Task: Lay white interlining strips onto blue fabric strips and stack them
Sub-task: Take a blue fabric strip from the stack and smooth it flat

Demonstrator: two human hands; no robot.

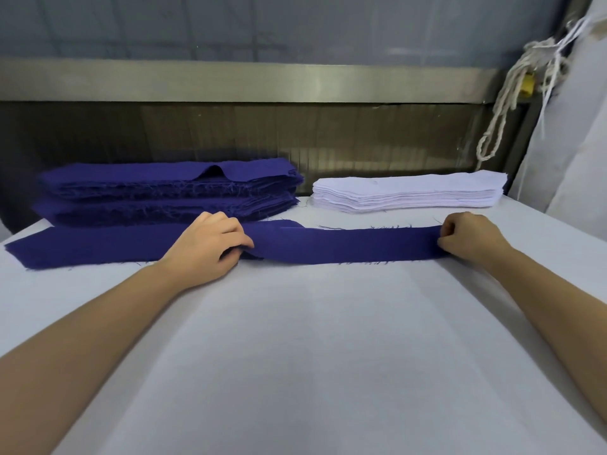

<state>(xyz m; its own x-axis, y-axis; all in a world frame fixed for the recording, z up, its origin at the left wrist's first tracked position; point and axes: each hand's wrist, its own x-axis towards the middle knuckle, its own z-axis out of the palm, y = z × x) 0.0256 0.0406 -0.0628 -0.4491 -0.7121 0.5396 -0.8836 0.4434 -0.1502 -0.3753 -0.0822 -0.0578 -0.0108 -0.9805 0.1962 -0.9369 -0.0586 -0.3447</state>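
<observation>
I stand at a table [295,356] covered in pale grey-white cloth, evenly lit. Behind it a dull metal rail [262,82] runs above a dark panel [230,133], with a grey-blue wall [230,27] higher up. At my far right a knotted white cord [507,100] hangs beside a pale draped sheet [579,133].

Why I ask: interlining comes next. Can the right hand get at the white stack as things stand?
Probably yes: the white stack lies just beyond the right hand, nothing between, once it releases the blue strip.
</observation>
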